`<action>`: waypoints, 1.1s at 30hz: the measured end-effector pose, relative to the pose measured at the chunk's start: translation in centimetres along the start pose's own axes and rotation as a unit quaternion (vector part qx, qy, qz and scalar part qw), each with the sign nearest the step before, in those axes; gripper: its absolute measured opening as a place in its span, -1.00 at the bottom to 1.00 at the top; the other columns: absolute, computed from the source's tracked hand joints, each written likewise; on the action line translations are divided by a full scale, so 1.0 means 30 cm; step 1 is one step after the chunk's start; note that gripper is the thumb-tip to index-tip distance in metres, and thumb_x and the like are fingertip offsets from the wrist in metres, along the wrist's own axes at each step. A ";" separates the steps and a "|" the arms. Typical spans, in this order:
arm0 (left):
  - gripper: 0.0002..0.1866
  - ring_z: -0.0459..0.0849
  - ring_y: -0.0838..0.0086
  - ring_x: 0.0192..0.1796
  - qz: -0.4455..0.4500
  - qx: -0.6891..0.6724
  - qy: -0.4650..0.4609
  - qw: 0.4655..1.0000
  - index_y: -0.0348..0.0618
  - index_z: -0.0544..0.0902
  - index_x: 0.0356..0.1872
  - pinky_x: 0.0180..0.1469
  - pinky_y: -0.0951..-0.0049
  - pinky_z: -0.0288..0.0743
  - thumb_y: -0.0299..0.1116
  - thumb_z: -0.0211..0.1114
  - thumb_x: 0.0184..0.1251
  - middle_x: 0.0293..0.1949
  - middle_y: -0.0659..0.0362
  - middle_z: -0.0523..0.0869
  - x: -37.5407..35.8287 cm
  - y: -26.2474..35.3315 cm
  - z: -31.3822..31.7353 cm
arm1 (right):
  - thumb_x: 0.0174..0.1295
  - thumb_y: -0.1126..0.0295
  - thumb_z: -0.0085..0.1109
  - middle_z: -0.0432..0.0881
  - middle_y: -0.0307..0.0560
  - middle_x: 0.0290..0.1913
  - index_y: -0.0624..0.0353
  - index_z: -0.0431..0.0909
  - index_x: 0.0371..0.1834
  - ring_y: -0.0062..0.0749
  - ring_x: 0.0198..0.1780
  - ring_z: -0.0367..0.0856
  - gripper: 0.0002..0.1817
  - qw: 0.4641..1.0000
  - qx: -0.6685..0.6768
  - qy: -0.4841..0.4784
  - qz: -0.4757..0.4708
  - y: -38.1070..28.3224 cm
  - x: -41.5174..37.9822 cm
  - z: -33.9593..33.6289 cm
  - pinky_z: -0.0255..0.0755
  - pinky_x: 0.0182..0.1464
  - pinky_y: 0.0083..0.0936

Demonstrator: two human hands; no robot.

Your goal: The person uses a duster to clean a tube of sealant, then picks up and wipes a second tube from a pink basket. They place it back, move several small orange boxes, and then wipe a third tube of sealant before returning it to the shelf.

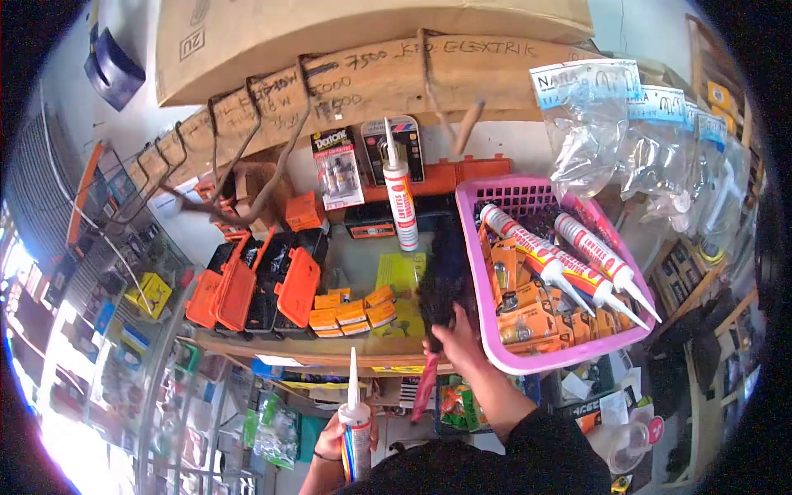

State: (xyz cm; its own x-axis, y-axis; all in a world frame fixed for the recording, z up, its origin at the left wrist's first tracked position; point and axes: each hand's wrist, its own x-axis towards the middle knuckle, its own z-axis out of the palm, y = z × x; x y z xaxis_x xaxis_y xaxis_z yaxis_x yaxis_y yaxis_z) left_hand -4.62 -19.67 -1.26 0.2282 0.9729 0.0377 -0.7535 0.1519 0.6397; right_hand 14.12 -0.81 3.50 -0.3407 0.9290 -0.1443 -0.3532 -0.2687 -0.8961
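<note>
Sealant tube (355, 445) upright in curled left hand (332, 440)

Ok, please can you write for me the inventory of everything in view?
White sealant tubes with red print: five; one upright on shelf, three in basket, one in left hand
Plastic basket: one, pink, right
Orange-and-black packs: several, inside basket
Plastic cases: at least two, black with orange lids, left
Small cartons: several, orange, centre
Carded pack: one, red and black, behind
Flat sheet: one, yellow-green, centre
Clear labelled bags: several, blue-white labels, upper right
Cardboard box: one, brown, top
Bristly object, perhaps duster: one, black, centre
Yellow box: one, far left
Left hand: one, bare, holding tube, bottom
Right hand: one, bare, holding bristly object, centre
</note>
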 end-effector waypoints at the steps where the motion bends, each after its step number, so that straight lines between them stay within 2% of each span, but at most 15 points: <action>1: -0.34 0.55 0.22 -0.46 -0.008 -0.001 0.008 1.000 -0.40 0.32 -0.09 -0.43 0.33 0.48 -0.09 0.29 -0.15 -0.44 -0.09 0.51 -0.001 0.004 -0.001 | 0.05 0.59 -0.08 0.34 -0.04 -0.21 0.09 -0.12 0.21 -0.38 -0.51 0.48 -0.36 0.996 -0.087 0.007 0.000 0.005 -0.004 -0.004 0.46 -0.52 -0.42; 5: -0.33 0.55 0.25 -0.41 -0.012 0.074 0.046 0.996 -0.41 0.31 -0.08 -0.40 0.33 0.48 -0.13 0.30 -0.18 -0.42 -0.05 0.50 0.035 0.024 0.022 | 0.03 0.63 -0.08 0.38 -0.05 -0.33 0.13 -0.08 0.21 -0.44 -0.59 0.46 -0.36 0.985 -0.142 0.022 -0.099 0.098 0.042 -0.035 0.44 -0.61 -0.50; 7: -0.30 0.53 0.30 -0.43 -0.022 0.092 0.076 0.993 -0.40 0.32 -0.11 -0.41 0.37 0.46 -0.08 0.32 -0.24 -0.42 0.00 0.49 0.051 0.038 0.054 | 0.04 0.60 -0.07 0.41 -0.08 -0.39 0.16 -0.05 0.20 -0.52 -0.62 0.45 -0.38 0.983 -0.163 0.051 -0.070 0.094 0.030 -0.017 0.42 -0.62 -0.56; 9: -0.31 0.53 0.30 -0.45 -0.041 0.095 0.053 0.993 -0.38 0.32 -0.13 -0.44 0.41 0.44 -0.06 0.32 -0.24 -0.43 0.00 0.49 0.057 0.046 0.025 | 0.04 0.60 -0.06 0.42 -0.07 -0.39 0.18 -0.03 0.19 -0.56 -0.63 0.44 -0.40 0.948 -0.247 0.102 -0.174 0.145 0.050 -0.027 0.39 -0.63 -0.60; 10: -0.32 0.53 0.30 -0.46 -0.039 0.105 0.045 0.993 -0.37 0.33 -0.16 -0.46 0.45 0.42 -0.04 0.32 -0.24 -0.43 0.00 0.49 0.066 0.055 0.021 | 0.04 0.60 -0.06 0.43 -0.07 -0.42 0.18 -0.01 0.19 -0.58 -0.65 0.42 -0.40 0.964 -0.196 0.112 -0.141 0.121 0.018 -0.013 0.35 -0.65 -0.63; 13: -0.36 0.54 0.31 -0.45 -0.058 0.088 -0.011 0.994 -0.37 0.32 -0.17 -0.45 0.45 0.43 -0.06 0.29 -0.19 -0.43 -0.02 0.50 0.066 0.087 -0.049 | 0.02 0.62 -0.06 0.43 -0.13 -0.49 0.23 0.03 0.17 -0.59 -0.70 0.39 -0.42 0.882 -0.357 0.150 -0.268 0.206 0.031 -0.061 0.28 -0.71 -0.64; 14: -0.37 0.54 0.30 -0.45 -0.049 0.085 -0.041 0.994 -0.38 0.33 -0.17 -0.44 0.43 0.43 -0.07 0.28 -0.17 -0.44 -0.02 0.50 0.069 0.103 -0.073 | -0.03 0.65 -0.06 0.43 -0.05 -0.34 0.26 0.12 0.12 -0.47 -0.49 0.48 -0.45 0.892 -0.329 0.149 -0.272 0.225 0.011 -0.062 0.39 -0.46 -0.60; 15: -0.37 0.54 0.30 -0.46 -0.029 0.080 -0.046 0.995 -0.39 0.33 -0.17 -0.45 0.43 0.43 -0.07 0.28 -0.17 -0.45 -0.02 0.50 0.070 0.120 -0.078 | -0.03 0.65 -0.06 0.43 -0.05 -0.34 0.26 0.12 0.12 -0.47 -0.49 0.48 -0.45 0.889 -0.335 0.150 -0.272 0.190 -0.030 -0.041 0.39 -0.46 -0.60; 17: -0.37 0.54 0.30 -0.46 -0.011 0.068 -0.073 0.995 -0.40 0.34 -0.18 -0.46 0.42 0.43 -0.07 0.28 -0.17 -0.45 -0.03 0.50 0.064 0.145 -0.123 | -0.15 0.61 0.00 0.32 0.14 -0.06 0.30 0.21 0.06 -0.07 0.03 0.30 -0.43 0.900 -0.346 0.116 -0.239 0.126 -0.109 -0.002 0.15 0.08 -0.39; 19: -0.36 0.54 0.31 -0.47 -0.008 0.066 -0.040 0.997 -0.41 0.34 -0.18 -0.46 0.42 0.44 -0.05 0.28 -0.17 -0.48 0.00 0.49 0.039 0.150 -0.176 | -0.17 0.60 -0.01 0.34 0.11 -0.09 0.27 0.24 0.03 -0.05 -0.03 0.31 -0.45 0.845 -0.416 0.111 -0.319 0.139 -0.138 -0.015 0.17 0.04 -0.37; 22: -0.36 0.52 0.34 -0.49 0.027 0.103 0.028 0.994 -0.38 0.33 -0.17 -0.46 0.43 0.44 -0.04 0.28 -0.16 -0.48 0.02 0.48 0.015 0.166 -0.182 | -0.13 0.57 0.03 0.36 0.11 -0.10 0.28 0.27 0.00 -0.08 -0.03 0.33 -0.51 0.851 -0.397 0.109 -0.326 0.136 -0.217 -0.006 0.18 0.04 -0.39; 23: -0.37 0.51 0.34 -0.49 0.040 0.106 0.051 0.992 -0.36 0.32 -0.16 -0.48 0.44 0.43 -0.06 0.29 -0.16 -0.46 0.02 0.48 0.009 0.169 -0.184 | -0.14 0.61 0.03 0.36 0.04 -0.17 0.30 0.27 -0.03 -0.25 -0.10 0.36 -0.52 0.849 -0.392 0.108 -0.336 0.145 -0.248 -0.011 0.21 -0.02 -0.47; 25: -0.37 0.51 0.33 -0.48 0.048 0.101 0.013 0.994 -0.35 0.32 -0.16 -0.49 0.44 0.43 -0.08 0.30 -0.17 -0.46 0.01 0.48 0.024 0.190 -0.202 | -0.14 0.53 0.05 0.42 0.07 -0.20 0.23 0.34 -0.07 -0.10 -0.17 0.42 -0.56 0.805 -0.433 0.136 -0.383 0.221 -0.322 -0.048 0.29 -0.06 -0.39; 31: -0.35 0.51 0.31 -0.51 0.159 0.119 0.003 0.980 -0.32 0.30 -0.10 -0.48 0.41 0.44 -0.07 0.30 -0.16 -0.53 0.01 0.46 0.062 0.220 -0.178 | -0.15 0.36 0.14 0.43 -0.04 -0.30 0.10 0.40 -0.18 -0.13 -0.25 0.47 -0.63 0.719 -0.654 -0.040 -0.229 0.476 -0.547 -0.264 0.42 -0.31 -0.31; 33: -0.35 0.50 0.31 -0.52 0.172 0.132 -0.011 0.976 -0.31 0.29 -0.08 -0.49 0.41 0.43 -0.07 0.30 -0.14 -0.54 0.00 0.46 0.069 0.228 -0.185 | -0.18 0.40 0.14 0.43 -0.05 -0.30 0.10 0.40 -0.20 -0.12 -0.28 0.48 -0.63 0.727 -0.652 -0.040 -0.212 0.517 -0.573 -0.285 0.41 -0.29 -0.31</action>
State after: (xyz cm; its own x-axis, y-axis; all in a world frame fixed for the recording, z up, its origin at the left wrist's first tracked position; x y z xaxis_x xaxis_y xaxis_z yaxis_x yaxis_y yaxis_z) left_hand -12.73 -15.66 -1.08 0.0056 0.9541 0.2995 -0.6035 -0.2356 0.7618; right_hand 21.96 -18.75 -11.51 -0.5109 0.8260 0.2380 0.6673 0.5557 -0.4959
